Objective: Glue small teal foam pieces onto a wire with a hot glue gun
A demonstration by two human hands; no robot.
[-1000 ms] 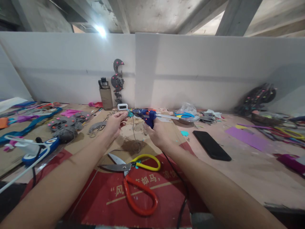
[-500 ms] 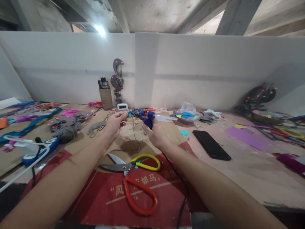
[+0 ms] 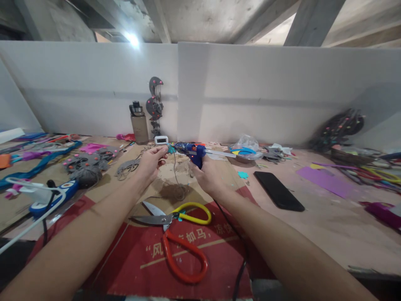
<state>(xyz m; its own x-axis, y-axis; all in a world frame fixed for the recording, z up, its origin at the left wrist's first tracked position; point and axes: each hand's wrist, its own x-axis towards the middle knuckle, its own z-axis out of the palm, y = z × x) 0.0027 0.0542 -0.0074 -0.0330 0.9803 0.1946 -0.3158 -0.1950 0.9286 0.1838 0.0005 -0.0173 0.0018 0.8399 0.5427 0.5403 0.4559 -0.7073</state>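
My right hand (image 3: 205, 173) is wrapped round the handle of a blue glue gun (image 3: 196, 154). A long clear glue stick (image 3: 221, 153) sticks out of its back end, and its nozzle points left. Between thumb and fingers, my left hand (image 3: 153, 163) pinches a small teal piece (image 3: 171, 149) right at the nozzle; whether the two touch I cannot tell. Grey yarn (image 3: 175, 173) hangs from the piece down to the cardboard. Below both hands lie open scissors (image 3: 167, 219) with one yellow and one red handle.
A black phone (image 3: 278, 191) lies right of my right arm. At the back stand a bottle (image 3: 139, 127) and a small white digital display (image 3: 161, 140). A blue-and-white power strip (image 3: 54, 198) and a grey yarn ball (image 3: 88, 177) are at left. Purple sheet (image 3: 324, 181) lies at right.
Both hands keep their grips and stay almost in place. The glue gun shifts very slightly left, then back right. Everything on the table stays put.
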